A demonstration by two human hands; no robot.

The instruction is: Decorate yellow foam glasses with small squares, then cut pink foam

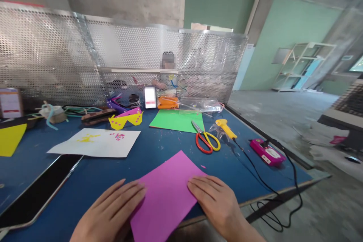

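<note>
A purple sheet of craft paper [167, 196] lies turned cornerwise at the table's front edge. My left hand [113, 211] has its fingers over the sheet's left edge, with the thumb hidden. On the opposite edge, my right hand [217, 200] holds the paper with fingers together; its thumb is out of sight too. Beyond the sheet are scissors [206, 140] with one red and one yellow handle, blades slightly apart, their tips over green sheets [176, 120]. To the left, white paper [104, 147] carries small yellow and pink bits.
A yellow glue gun [226, 128] and a magenta power box [267, 152] with black cords lie on the right. Left are a dark flat panel [39, 189], yellow paper [11, 140] and a pink-dotted yellow paper mask [125, 120]. A person [168, 72] is beyond the perforated metal screen [136, 45].
</note>
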